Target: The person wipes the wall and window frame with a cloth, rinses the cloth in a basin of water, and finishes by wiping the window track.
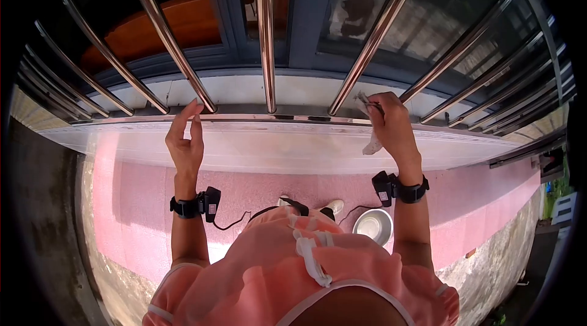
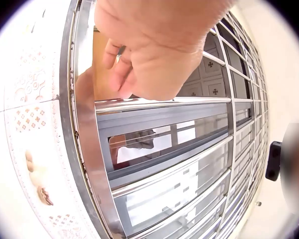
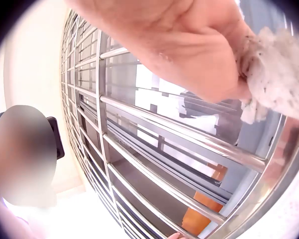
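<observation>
My right hand (image 1: 394, 127) grips a crumpled, dirt-speckled white rag (image 3: 281, 72) beside the lower end of a metal bar (image 1: 367, 42). One end of the rag pokes up past the fingers; another part hangs below the hand, over the pale ledge. My left hand (image 1: 185, 146) is raised at the bottom rail (image 1: 229, 109), its fingertips close to the foot of another bar (image 1: 168, 36). Its thumb stands apart from the fingers, with nothing held between them. In the left wrist view that hand (image 2: 154, 55) overlaps the bars, its fingers loosely bent.
Behind the upright bars is a dark-framed window (image 1: 302, 26) with reflecting glass. A pale tiled ledge (image 1: 275, 146) runs below the rail. On the pink floor (image 1: 244, 182) a metal basin (image 1: 389, 225) stands near the feet. Cables trail from both wrist cameras.
</observation>
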### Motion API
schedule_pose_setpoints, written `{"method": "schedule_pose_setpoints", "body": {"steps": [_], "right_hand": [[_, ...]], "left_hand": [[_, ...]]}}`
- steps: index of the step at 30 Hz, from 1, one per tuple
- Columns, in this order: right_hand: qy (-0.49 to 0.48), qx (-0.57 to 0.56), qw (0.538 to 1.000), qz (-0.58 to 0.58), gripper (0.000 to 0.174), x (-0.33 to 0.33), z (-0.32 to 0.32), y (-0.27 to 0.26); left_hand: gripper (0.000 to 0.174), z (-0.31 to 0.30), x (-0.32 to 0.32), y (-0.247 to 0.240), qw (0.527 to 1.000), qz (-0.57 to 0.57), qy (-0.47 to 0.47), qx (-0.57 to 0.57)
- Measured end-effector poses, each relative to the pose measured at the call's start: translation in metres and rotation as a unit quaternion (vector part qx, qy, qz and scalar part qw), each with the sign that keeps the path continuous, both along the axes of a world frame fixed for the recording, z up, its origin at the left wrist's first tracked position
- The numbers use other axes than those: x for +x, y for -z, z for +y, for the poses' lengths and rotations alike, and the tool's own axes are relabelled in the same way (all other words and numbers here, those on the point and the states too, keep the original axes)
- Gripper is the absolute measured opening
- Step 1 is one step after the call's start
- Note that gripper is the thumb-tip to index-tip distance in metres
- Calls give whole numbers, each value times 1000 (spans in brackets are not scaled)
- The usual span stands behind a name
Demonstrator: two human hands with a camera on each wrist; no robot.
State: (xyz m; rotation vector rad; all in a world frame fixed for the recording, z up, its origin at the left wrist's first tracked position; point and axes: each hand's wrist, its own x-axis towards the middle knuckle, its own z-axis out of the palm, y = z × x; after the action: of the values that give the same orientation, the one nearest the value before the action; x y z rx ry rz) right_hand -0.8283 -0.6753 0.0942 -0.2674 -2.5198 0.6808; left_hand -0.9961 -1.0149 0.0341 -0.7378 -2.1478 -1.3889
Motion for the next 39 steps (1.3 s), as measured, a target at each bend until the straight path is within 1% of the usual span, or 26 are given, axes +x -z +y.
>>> {"method": "schedule_pose_setpoints", "body": {"steps": [2,4,5,7,10,11,14,15,18,19,20,22,24,26,28,29,31,32,33,36,39], "right_hand": [[-15,58,996,62,24,-23,-2,11],[-36,43,997,46,33,-48,5,30],[-70,83,994,21,34,-54,11,39],[-139,164,976,-31,37,-60,20,48],[-229,62,963,-125,39,-48,29,39],[-226,38,965,-128,31,-39,26,32],[-181,82,963,-184,22,-41,25,21],[-131,181,965,-139,14,-45,22,23],[-113,111,970,-187,16,-29,10,9],[-171,80,971,-149,15,1,-1,3],[-176,41,969,-171,15,15,-3,-1],[-167,-4,956,-241,21,40,2,1],[-139,-151,948,-242,27,60,14,9],[-112,-290,922,-228,32,78,20,18],[-88,-419,881,-199,38,96,25,26],[-101,-475,859,-164,34,105,23,25],[-70,-532,834,-129,28,124,24,34],[-55,-558,821,-109,25,136,27,41],[-50,-586,801,-116,18,151,33,50],[28,-562,822,-90,16,202,44,85],[138,-486,856,-110,15,272,54,109]], "left_hand": [[26,2,9,1,999,15,11,42],[25,10,20,-4,998,8,43,51],[24,15,25,-7,997,6,58,57],[25,20,32,-10,995,20,90,31],[27,24,41,-10,993,21,112,27],[27,23,44,-9,993,14,112,26],[27,23,51,-9,993,-9,112,24],[27,23,51,-10,993,-13,113,22],[28,19,52,-10,991,-4,129,24],[28,22,52,-5,990,-16,138,33],[28,24,54,-3,988,-27,144,39],[28,26,58,-1,985,-50,160,45],[28,40,65,1,976,-65,207,33],[28,57,73,4,960,-87,267,19],[28,76,82,5,945,-98,311,-4],[27,85,88,4,938,-105,331,-16],[26,100,99,4,924,-112,364,-39],[25,106,105,4,918,-112,377,-50],[25,114,110,4,912,-112,389,-59],[24,135,130,12,896,-124,417,-89],[26,162,160,19,874,-134,447,-134]]}}
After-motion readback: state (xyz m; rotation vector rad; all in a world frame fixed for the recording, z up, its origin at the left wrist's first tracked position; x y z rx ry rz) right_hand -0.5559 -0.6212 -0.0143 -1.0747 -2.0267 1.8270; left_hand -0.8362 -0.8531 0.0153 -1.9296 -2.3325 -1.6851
